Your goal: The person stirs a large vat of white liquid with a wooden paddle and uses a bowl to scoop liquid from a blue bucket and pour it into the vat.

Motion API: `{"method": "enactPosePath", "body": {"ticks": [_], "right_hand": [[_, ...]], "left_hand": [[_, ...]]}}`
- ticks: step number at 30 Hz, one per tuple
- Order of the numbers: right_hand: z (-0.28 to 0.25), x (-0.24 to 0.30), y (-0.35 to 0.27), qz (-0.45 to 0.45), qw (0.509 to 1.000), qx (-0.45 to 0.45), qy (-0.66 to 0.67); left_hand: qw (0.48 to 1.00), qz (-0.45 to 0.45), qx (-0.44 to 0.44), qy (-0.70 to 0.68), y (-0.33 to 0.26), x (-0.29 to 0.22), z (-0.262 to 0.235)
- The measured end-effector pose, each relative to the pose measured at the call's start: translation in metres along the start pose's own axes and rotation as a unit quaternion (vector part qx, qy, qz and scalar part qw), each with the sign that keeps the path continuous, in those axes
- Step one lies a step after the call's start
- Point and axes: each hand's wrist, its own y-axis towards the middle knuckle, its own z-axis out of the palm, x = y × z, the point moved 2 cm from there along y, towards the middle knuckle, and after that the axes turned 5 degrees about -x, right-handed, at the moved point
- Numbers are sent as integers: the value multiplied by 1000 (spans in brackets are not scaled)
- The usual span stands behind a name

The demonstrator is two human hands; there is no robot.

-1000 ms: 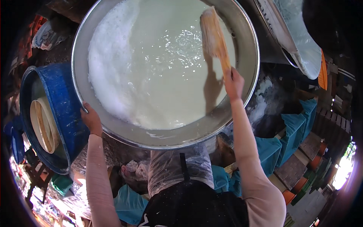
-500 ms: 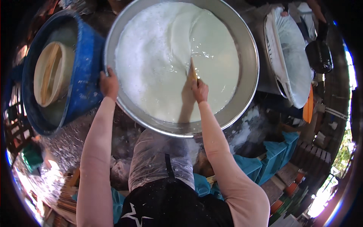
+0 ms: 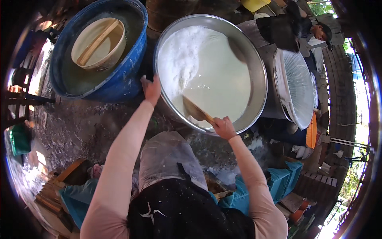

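A wide round metal vat holds whitish liquid, with thick white foam along its left side. My right hand, over the near rim, is closed round the handle of a wooden paddle. The paddle slants to the left, its blade partly in the liquid near the vat's front wall. My left hand is at the vat's left rim, thumb and fingers apart, the hand's edge against the metal.
To the left stands a blue tub of murky liquid, with a pale bowl crossed by a wooden bar. A cloth-lined container stands right. Beyond it, another person bends over. Teal cloths lie on boxes behind me.
The view has shifted, showing more of the tub and another person at upper right. The paddle has come from mid-vat to the near wall, and foam now gathers at the left.
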Motion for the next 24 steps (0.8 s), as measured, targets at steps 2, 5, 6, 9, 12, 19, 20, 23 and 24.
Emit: {"method": "enactPosePath", "body": {"ticks": [2, 5, 6, 9, 12, 19, 20, 23, 24], "right_hand": [[-39, 5, -10, -51, 994, 75, -68], [-107, 18, -15, -125, 987, 74, -74], [-133, 25, -16, -151, 984, 64, -65], [-218, 79, -22, -163, 978, 80, -102], [-260, 119, -18, -192, 975, 51, -97], [-142, 220, 37, -378, 926, -3, -14], [-123, 243, 43, -393, 919, -24, -16], [-106, 293, 81, -435, 889, 24, 142], [-94, 301, 100, -381, 881, 139, 242]], "left_hand": [[988, -68, 16, -141, -55, -16, -32], [964, -151, 36, -215, -135, -22, -78], [944, -200, 74, -253, -159, -41, -92], [840, -274, 367, -292, -223, -96, -114], [757, -204, 571, -245, -271, -143, -111], [810, -319, 180, -459, -261, -166, -151], [800, -289, 125, -511, -249, -149, -161], [841, -210, 53, -496, -216, -110, -222], [820, -248, 5, -515, -200, -97, -240]]}}
